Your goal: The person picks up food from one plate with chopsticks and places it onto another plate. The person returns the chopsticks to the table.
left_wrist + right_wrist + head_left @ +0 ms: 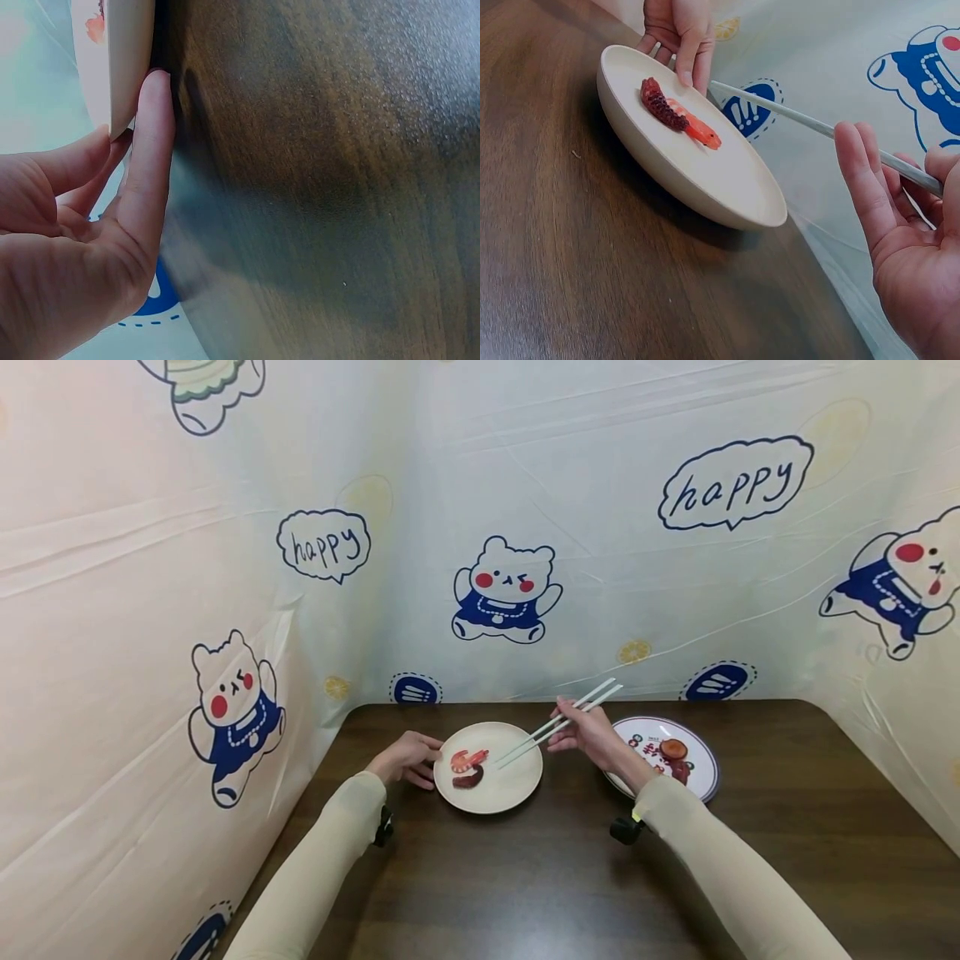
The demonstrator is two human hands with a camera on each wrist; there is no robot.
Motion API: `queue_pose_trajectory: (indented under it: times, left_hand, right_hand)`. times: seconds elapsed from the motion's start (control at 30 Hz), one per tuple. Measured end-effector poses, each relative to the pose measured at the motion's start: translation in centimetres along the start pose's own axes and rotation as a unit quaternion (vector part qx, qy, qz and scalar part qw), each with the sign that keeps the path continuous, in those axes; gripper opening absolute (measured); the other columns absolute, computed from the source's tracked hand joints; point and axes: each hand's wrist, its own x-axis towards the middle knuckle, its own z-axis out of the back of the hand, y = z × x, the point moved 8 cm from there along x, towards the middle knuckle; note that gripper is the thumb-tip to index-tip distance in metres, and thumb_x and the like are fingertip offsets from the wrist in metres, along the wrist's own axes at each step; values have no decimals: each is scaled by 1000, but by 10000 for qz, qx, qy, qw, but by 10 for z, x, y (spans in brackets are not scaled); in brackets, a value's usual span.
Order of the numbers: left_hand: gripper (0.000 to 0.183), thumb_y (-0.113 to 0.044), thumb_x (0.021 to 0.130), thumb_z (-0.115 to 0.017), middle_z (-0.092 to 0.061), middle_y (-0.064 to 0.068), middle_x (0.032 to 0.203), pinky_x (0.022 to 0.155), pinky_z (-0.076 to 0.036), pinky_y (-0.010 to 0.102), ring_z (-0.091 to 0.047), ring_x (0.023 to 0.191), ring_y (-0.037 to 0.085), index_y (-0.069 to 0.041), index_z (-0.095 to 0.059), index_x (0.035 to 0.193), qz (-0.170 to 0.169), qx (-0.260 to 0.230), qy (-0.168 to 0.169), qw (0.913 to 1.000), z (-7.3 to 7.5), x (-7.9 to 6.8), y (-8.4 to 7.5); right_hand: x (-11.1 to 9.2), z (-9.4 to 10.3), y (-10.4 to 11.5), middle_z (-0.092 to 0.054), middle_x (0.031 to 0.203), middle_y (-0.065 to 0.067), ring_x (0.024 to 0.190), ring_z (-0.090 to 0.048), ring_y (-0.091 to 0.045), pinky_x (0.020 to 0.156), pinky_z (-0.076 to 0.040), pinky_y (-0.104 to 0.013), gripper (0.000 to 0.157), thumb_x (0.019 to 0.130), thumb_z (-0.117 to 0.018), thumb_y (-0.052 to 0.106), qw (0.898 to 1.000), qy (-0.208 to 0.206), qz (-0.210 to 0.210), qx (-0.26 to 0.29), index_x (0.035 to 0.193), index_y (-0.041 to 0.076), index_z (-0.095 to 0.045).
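A cream plate (510, 789) bears a red-orange shrimp (465, 761) and a dark red octopus tentacle (660, 106), side by side toward its left. At the plate's left rim is my left hand (408, 758); in the left wrist view its thumb lies on the rim and its fingers reach beneath, pinching the edge. My right hand (585, 733) grips a pair of pale chopsticks (606, 697), held slanting down and left. Their tips overlap the right half of the plate in the head view, with no food between them.
Behind my right wrist stands a white plate (701, 768) with a dark rim and red print, partly covered by the forearm. On it lie a round orange-brown piece (673, 749) and a dark red piece (681, 770). A printed curtain (622, 568) hangs behind the brown table (495, 877).
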Motion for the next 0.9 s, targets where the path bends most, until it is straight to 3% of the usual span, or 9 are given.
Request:
queue_pose_trajectory:
  times: [0.63,0.9]
  left_hand:
    - [41,-8,107,-60,-66,20,125,72,-67,43,-72,84,29,0,-60,147,-63,33,24,10000,0,0,-4]
    - [41,-7,107,-60,-66,20,126,71,-67,43,-73,83,28,0,-59,147,-64,20,39,10000,0,-1,-2]
  right_hand:
    - [-15,20,18,-67,76,-13,63,-72,-23,67,-67,-43,32,114,-51,24,10000,-6,67,-42,94,2,-65]
    - [-24,25,23,-68,79,-12,65,-73,-23,67,-67,-42,32,114,-50,24,9999,7,118,-58,98,0,-63]
